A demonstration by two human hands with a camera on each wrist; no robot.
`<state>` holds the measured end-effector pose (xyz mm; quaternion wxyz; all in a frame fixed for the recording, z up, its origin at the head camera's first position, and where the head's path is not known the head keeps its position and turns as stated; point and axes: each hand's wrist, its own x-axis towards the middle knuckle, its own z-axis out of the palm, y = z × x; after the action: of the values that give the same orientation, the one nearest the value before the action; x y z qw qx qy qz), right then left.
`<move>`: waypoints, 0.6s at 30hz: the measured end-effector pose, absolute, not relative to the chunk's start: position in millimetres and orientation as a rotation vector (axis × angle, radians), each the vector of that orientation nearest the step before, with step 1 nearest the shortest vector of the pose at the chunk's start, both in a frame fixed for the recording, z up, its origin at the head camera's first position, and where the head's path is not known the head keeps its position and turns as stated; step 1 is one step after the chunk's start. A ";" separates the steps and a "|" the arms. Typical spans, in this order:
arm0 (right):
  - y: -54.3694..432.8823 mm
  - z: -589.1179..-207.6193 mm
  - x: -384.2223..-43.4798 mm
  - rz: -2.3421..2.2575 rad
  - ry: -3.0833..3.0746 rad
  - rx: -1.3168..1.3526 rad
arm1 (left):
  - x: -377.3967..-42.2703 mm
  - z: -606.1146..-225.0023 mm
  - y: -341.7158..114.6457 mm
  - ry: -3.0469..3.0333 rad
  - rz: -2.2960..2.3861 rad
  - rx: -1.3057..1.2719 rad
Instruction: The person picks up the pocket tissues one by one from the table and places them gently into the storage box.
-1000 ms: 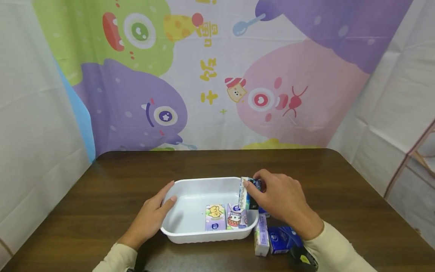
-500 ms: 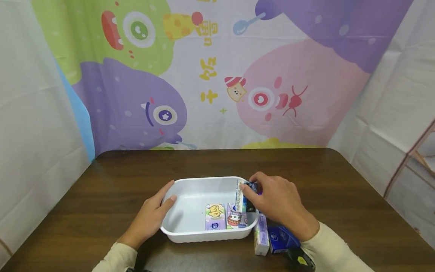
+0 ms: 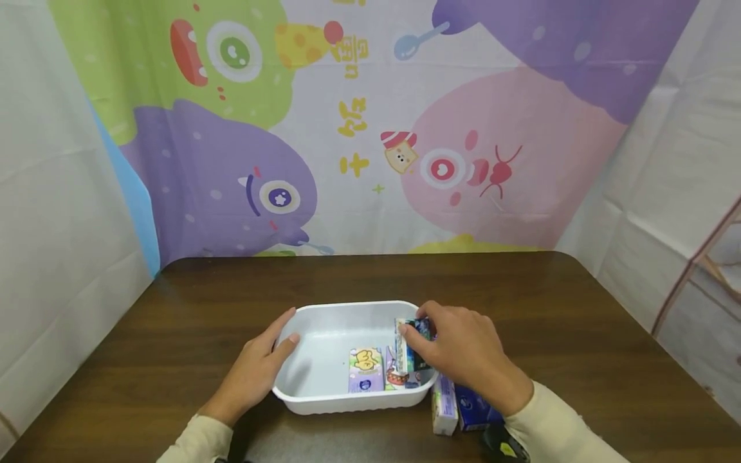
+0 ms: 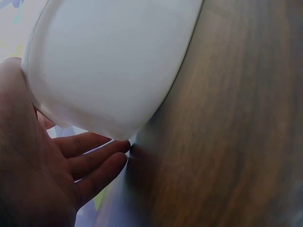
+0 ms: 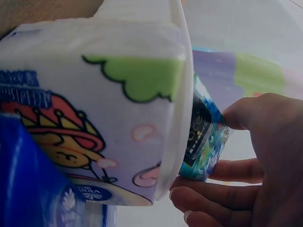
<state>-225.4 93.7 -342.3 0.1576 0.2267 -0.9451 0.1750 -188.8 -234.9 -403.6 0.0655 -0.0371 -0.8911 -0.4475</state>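
My right hand [image 3: 471, 347] pinches a dark blue-green patterned tissue pack [image 3: 407, 361] between thumb and fingers, inside the right end of a white plastic tray [image 3: 353, 405]. In the right wrist view the same floral tissue pack [image 5: 203, 137] shows past the tray's rim. A tissue pack with a yellow cartoon [image 3: 366, 370] lies flat on the tray floor. Beside it another cartoon tissue pack [image 3: 399, 381] is partly hidden under the held one. My left hand [image 3: 255, 366] grips the tray's left end, thumb over the rim and fingers along the outside [image 4: 94, 165].
Just outside the tray's right front corner stands a white-purple tissue pack [image 3: 444, 408], with a blue tissue pack [image 3: 476, 411] beside it. A black item with a yellow mark [image 3: 502, 444] lies by the right sleeve. A cartoon-printed curtain [image 3: 359, 193] hangs behind the brown table [image 3: 145, 360].
My right hand has carried the patterned tissue pack left and lower into the tray, over the cartoon pack at the right. The left hand and tray have hardly moved.
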 end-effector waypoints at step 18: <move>83.9 -348.4 -221.1 0.377 -2.676 0.687 | -188.8 -403.6 -234.7 -2.683 -1.316 -0.122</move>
<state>-221.1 83.9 -348.4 0.1758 0.2425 -0.9448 0.1331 -188.8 -234.7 -403.6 0.0755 -0.0406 -0.8945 -0.4387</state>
